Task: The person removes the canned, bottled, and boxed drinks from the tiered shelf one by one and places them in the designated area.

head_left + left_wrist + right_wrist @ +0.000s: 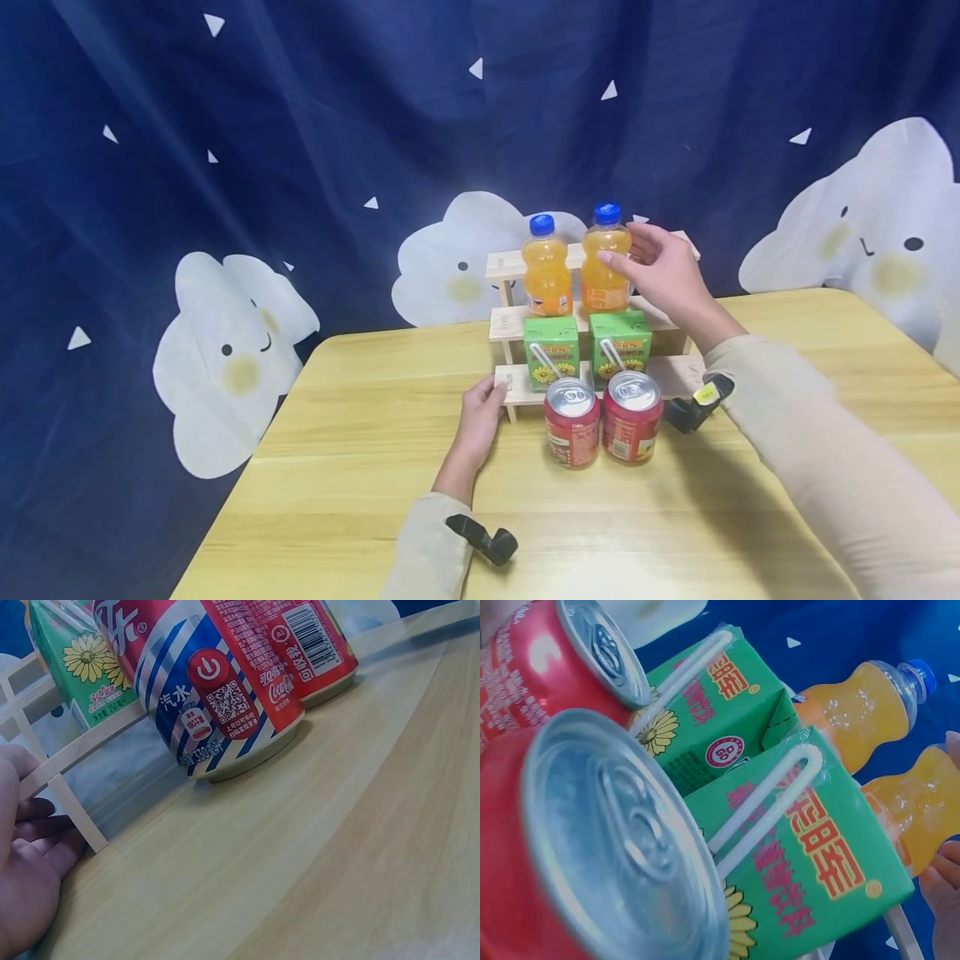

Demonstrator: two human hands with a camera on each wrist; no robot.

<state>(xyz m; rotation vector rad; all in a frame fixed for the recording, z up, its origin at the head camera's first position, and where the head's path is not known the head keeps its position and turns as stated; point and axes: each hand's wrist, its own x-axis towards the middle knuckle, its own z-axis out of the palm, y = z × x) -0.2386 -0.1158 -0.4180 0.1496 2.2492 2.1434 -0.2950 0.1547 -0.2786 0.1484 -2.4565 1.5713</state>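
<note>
My right hand [670,273] pinches the right-hand bottle of orange drink [606,271] between thumb and fingers, its base close to the middle board. Beside it on the left stands a matching blue-capped bottle [547,275]. With curled fingers, my left hand [478,423] holds the left end of the three-step wooden rack [512,321], beside a front leg [79,814]. Two green drink cartons with straws, one left [551,354] and one right [621,346], stand upright on the lowest board. Before them two red cola cans, left [572,422] and right [632,417], stand on the table.
The rack stands near the back edge of the light wooden table [360,467]. A dark blue curtain [360,100] with cloud faces and white triangles hangs behind. Black camera mounts sit on both wrists, the right one [701,404] close to the right can.
</note>
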